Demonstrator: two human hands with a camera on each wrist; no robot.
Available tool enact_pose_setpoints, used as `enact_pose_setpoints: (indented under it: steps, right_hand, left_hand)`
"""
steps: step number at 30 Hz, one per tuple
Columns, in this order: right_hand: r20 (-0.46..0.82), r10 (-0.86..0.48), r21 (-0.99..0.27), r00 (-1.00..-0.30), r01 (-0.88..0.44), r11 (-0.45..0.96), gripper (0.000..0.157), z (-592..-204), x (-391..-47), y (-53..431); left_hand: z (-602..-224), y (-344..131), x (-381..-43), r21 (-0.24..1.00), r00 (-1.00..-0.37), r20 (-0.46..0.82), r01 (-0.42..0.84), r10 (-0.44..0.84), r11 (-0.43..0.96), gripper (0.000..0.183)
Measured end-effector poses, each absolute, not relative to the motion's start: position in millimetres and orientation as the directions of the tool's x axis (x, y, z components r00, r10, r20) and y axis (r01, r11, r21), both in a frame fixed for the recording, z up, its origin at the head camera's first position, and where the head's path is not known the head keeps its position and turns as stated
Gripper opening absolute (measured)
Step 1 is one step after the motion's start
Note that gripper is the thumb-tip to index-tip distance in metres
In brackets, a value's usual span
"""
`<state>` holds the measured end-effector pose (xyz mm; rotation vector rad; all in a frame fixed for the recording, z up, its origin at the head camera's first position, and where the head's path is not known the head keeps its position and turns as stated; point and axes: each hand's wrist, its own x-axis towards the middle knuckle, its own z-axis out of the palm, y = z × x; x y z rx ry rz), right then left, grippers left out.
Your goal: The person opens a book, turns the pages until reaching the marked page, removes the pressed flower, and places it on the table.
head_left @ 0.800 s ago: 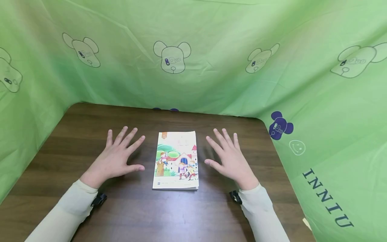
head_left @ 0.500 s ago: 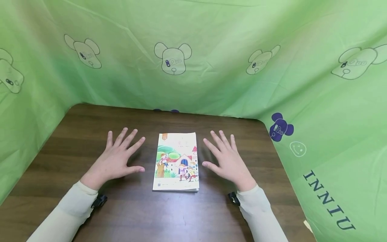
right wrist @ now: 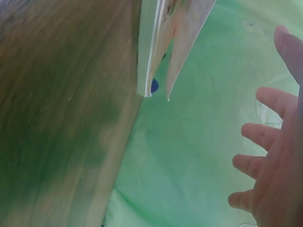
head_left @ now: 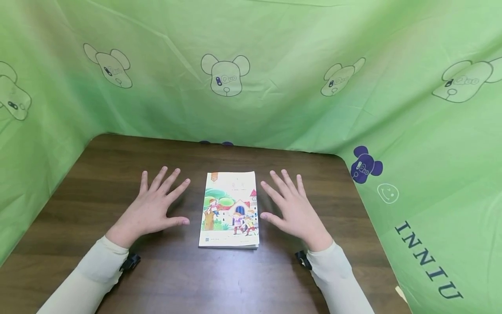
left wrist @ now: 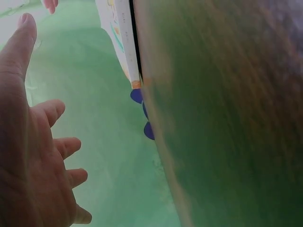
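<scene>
A thin paperback book (head_left: 229,209) with an illustrated cover of children, a tree and a house lies flat on the brown table, between both hands. Its front cover (right wrist: 189,42) stands slightly lifted from the pages along the right edge, as the right wrist view shows. My left hand (head_left: 154,207) is to the left of the book, fingers spread and straight, with a gap between thumb and book. On the other side my right hand (head_left: 296,209) also has spread fingers, its thumb tip close beside the book's right edge. Neither hand holds anything.
The dark wood-grain table (head_left: 176,279) has rounded far corners. A green curtain (head_left: 274,109) printed with bear heads surrounds its back and sides. A small pale piece (head_left: 401,293) shows at the table's right edge. Black straps (head_left: 130,261) sit at both wrists.
My right hand has shifted a little left, bringing its thumb closer to the book. My left hand and the book stay almost where they were.
</scene>
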<state>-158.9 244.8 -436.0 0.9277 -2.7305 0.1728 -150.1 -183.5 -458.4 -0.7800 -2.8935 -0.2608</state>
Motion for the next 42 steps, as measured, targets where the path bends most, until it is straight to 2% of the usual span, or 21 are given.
enact_pose_setpoints:
  steps: [15, 22, 30, 42]
  right_hand:
    - [0.263, -0.648, -0.039, -0.715, -0.679, 0.733, 0.083, -437.9, -147.6, 227.1]
    - [0.257, -0.661, -0.039, -0.705, -0.691, 0.722, 0.085, -438.2, -141.4, 220.1]
    - [0.244, -0.671, -0.053, -0.700, -0.701, 0.711, 0.080, -442.6, -134.4, 214.6]
    - [0.217, -0.689, -0.064, -0.692, -0.714, 0.697, 0.084, -450.7, -124.6, 208.8]
  left_hand:
    - [-460.2, -165.4, -141.6, 0.163, -0.850, 0.166, 0.523, 0.499, 0.837, 0.109]
    - [-460.4, -157.0, -135.7, 0.167, -0.844, 0.176, 0.533, 0.507, 0.830, 0.109]
    - [-462.3, -140.9, -128.2, 0.234, -0.850, 0.140, 0.527, 0.508, 0.817, 0.108]
    - [-469.3, -118.9, -116.0, 0.277, -0.853, 0.115, 0.519, 0.508, 0.809, 0.101]
